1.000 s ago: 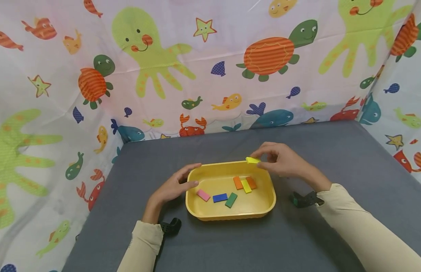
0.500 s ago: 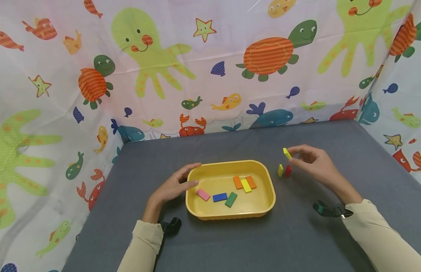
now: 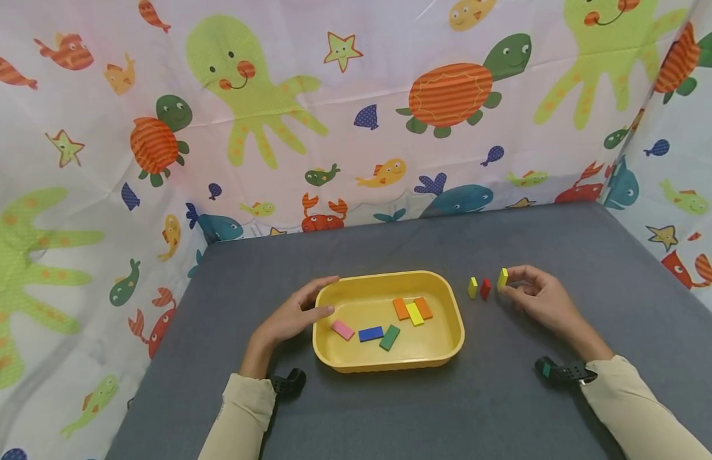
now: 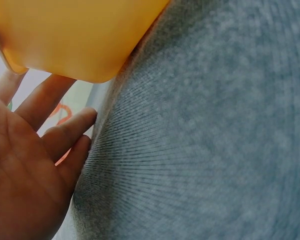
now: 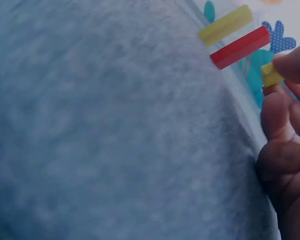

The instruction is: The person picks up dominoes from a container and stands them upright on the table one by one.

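Note:
My left hand (image 3: 293,313) holds the left side of a shallow yellow plastic tub (image 3: 385,365). Its thumb lies over the rim and its fingers reach along the outer wall; in the left wrist view they spread beside the tub (image 4: 80,40). To the right of the tub, my right hand (image 3: 542,297) pinches an upright yellow domino block (image 3: 502,279) between thumb and fingers, its lower end close to the table. Just left of it, a red domino block (image 3: 485,289) and another yellow domino block (image 5: 226,25) stand on end, spaced in a row.
Inside the tub lie a pink block (image 3: 342,329), a blue block (image 3: 371,334), a green block (image 3: 389,338), two orange blocks and a yellow one (image 3: 415,314). A grey cloth (image 3: 390,415) covers the table. A sea-animal printed curtain (image 3: 333,140) encloses the back and sides.
My right hand has carried the yellow block from over the tub's back right rim to the right, turned it upright and lowered it beside the red one. My left hand stays put.

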`<state>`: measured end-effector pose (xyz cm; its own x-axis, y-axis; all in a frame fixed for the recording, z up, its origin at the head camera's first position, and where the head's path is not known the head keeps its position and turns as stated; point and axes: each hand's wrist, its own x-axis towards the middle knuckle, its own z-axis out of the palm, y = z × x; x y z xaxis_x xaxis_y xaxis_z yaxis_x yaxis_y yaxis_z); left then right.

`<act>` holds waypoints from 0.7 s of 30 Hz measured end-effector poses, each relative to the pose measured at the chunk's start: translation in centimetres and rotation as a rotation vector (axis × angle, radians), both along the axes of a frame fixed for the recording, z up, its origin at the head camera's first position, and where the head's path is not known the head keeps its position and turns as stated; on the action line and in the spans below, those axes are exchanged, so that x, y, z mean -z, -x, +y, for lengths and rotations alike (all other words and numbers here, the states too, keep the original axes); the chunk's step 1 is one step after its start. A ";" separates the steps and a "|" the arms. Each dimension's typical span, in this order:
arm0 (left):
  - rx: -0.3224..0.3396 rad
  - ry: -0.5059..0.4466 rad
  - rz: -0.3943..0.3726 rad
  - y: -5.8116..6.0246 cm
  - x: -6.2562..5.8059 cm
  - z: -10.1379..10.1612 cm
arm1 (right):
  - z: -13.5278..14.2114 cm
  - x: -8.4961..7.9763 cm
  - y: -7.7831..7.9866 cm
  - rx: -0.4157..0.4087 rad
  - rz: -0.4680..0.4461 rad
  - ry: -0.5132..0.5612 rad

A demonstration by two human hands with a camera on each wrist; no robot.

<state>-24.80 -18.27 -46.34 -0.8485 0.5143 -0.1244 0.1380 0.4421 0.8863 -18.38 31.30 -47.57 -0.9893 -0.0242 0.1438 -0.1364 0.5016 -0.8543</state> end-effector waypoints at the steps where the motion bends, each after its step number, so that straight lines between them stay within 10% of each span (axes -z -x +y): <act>1: -0.002 -0.001 -0.001 0.0 0.0 0.0 | 0.0 0.0 0.1 -0.006 -0.004 -0.017; 21: 0.007 -0.003 0.016 -0.1 -0.1 0.1 | 0.2 0.1 0.5 -0.010 -0.150 -0.111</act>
